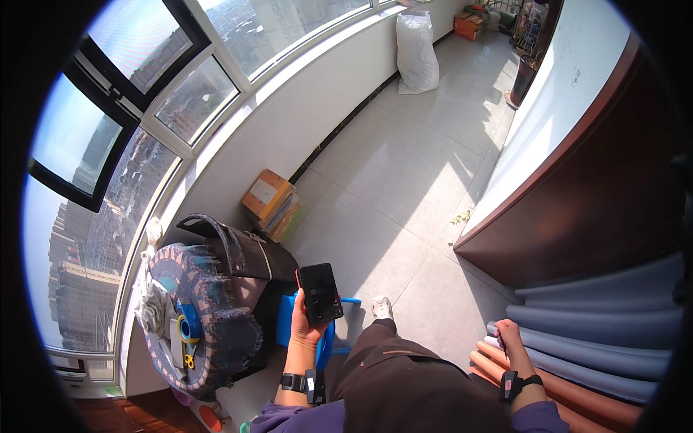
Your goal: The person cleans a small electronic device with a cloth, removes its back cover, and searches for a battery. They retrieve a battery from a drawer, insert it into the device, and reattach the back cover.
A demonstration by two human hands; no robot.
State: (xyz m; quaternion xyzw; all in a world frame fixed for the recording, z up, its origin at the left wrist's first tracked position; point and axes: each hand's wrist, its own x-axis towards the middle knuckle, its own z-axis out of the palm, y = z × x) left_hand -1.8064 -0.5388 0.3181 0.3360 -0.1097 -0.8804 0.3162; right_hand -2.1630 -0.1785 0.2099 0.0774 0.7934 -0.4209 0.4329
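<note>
My left hand (307,328) is wrapped round a smartphone (320,294) with a dark screen and a reddish edge, held upright in front of my body. Just behind the phone is a blue plastic object (286,321), partly hidden by the hand. My right hand (510,335) is closed in a fist at the lower right, beside the blue-grey curtain folds (577,346). Something small and dark shows at its fingers, too small to name. Both wrists wear dark bands with small black boxes. Orange-pink folds (498,361) hang below the right hand.
At left stands a round surface with a patterned, fringed cloth (191,270), holding a blue roll (189,325) and yellow-handled scissors (189,359). Cardboard boxes (267,195) sit by the window wall. Farther off are a white sack (416,54) and a plant pot (521,81). A dark brown panel (570,209) stands right.
</note>
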